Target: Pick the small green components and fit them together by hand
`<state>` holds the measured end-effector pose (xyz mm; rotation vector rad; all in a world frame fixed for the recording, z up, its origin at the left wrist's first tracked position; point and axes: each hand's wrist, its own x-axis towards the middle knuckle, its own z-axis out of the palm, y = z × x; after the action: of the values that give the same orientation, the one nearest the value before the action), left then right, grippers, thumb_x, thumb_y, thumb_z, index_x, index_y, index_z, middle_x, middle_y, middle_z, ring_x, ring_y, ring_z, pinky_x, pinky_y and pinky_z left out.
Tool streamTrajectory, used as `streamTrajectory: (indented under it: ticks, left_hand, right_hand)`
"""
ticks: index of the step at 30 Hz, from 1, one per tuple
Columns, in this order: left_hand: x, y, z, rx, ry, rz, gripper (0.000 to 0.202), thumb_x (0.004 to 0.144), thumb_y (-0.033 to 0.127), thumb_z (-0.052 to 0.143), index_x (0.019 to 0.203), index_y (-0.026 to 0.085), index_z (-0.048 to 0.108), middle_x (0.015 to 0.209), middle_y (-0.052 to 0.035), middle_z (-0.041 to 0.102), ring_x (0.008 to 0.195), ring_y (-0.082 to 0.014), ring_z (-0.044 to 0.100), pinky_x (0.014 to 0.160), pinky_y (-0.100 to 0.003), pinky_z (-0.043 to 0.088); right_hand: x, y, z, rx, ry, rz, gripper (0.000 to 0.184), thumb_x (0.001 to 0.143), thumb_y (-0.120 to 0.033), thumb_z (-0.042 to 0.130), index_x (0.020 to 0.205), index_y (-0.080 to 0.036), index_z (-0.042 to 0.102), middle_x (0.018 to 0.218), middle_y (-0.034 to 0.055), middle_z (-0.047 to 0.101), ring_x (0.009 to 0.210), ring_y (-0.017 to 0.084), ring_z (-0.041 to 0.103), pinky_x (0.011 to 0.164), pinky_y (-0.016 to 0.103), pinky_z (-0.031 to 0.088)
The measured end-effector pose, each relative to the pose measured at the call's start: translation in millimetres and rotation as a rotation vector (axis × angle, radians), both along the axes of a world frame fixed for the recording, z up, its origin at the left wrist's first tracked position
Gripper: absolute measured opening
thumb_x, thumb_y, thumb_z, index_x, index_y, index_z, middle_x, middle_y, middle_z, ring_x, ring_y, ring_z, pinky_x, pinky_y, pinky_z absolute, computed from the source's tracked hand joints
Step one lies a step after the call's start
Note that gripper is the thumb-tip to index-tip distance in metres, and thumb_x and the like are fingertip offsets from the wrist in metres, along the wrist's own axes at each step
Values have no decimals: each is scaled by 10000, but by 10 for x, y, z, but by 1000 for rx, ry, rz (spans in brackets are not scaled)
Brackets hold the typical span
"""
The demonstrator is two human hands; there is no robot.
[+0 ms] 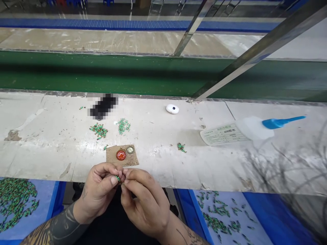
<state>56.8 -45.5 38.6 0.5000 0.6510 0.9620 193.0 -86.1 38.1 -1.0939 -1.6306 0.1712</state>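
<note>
Just past the table's front edge, my left hand (100, 185) pinches a tiny green piece (117, 178) between thumb and index finger. Close against it, my right hand (146, 199) has its thumb and fingertips pressed together; whatever they grip is too small to make out. Beyond my fingers lies a piece of brown cardboard (111, 157) bearing a red-orange round cap or dish (121, 155) and a smaller pale round one (130, 149). Small piles of green-and-brown pieces (99, 130) and paler green bits (123, 126) rest farther back, with another little cluster (181, 147) to the right.
A white bottle with a blue nozzle (273, 123) lies on the right. Near the back is a small white case (172, 109); a blurred dark object (103, 106) lies left of it. Blue trays (52, 200) with many green pieces flank me. A metal post (230, 68) slants behind.
</note>
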Motion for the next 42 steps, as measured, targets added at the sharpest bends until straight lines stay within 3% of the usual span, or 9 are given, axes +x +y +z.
streamTrajectory:
  ticks: [6,13,17,21,26,30,34,38,42]
  left_hand:
    - [20,-43,26,26,-68,-36,79,766,186,829,792,215,761,775,5,701,775,-96,658,801,-211,545]
    - [23,-42,34,8,-93,-87,102,772,181,829,833,235,767,813,4,694,778,-86,658,748,-176,536]
    - [35,-68,47,-3,-66,-82,125,759,180,841,837,236,760,809,1,700,764,-89,664,720,-172,533]
    - [70,-82,17,18,71,-70,177,730,171,860,796,191,698,783,10,689,713,-89,643,685,-182,523]
    - [105,-81,-109,25,301,-91,274,719,210,868,734,157,599,735,11,675,709,-107,632,672,-196,526]
    - [119,-77,-153,52,386,-194,229,749,263,849,874,159,688,820,-29,736,781,-144,693,732,-232,566]
    - [83,9,-130,94,477,-254,331,779,316,824,1053,162,720,945,-98,781,895,-200,739,809,-289,601]
    - [-134,210,-151,227,610,-57,365,730,338,855,1013,151,720,952,-111,783,887,-211,747,820,-282,610]
    - [-610,388,-258,269,821,253,431,721,404,841,1054,178,685,960,-60,756,842,-205,740,817,-308,618]
  right_hand:
    - [67,-81,9,28,-4,23,299,860,23,575,1131,-98,609,986,111,689,1023,211,698,902,334,643]
    - [203,-108,31,-74,22,-44,225,865,-21,546,1039,-152,602,1022,113,670,961,195,687,828,333,637]
    - [244,-123,66,-94,37,-62,267,866,-24,544,1073,-184,593,1016,91,663,945,194,680,809,343,634]
    - [244,-128,51,-110,-8,43,359,906,-104,558,1260,-161,555,1093,111,635,1010,208,648,864,363,622]
    - [269,-142,-70,-207,-45,134,397,966,-117,555,1355,-197,542,1071,88,628,959,173,630,821,313,614]
    - [341,-196,-222,-304,83,111,244,938,-143,603,1167,-212,649,1000,57,627,878,150,642,774,274,603]
    - [599,-148,-526,-387,202,-33,101,894,-233,635,980,-193,669,921,39,644,761,134,666,677,235,604]
    - [1108,14,-845,-426,167,-250,161,883,-286,607,950,-152,667,898,65,650,704,153,676,622,260,611]
    - [1558,67,-939,-458,81,-502,265,899,-256,537,1102,-159,677,1107,126,635,855,196,667,778,378,620]
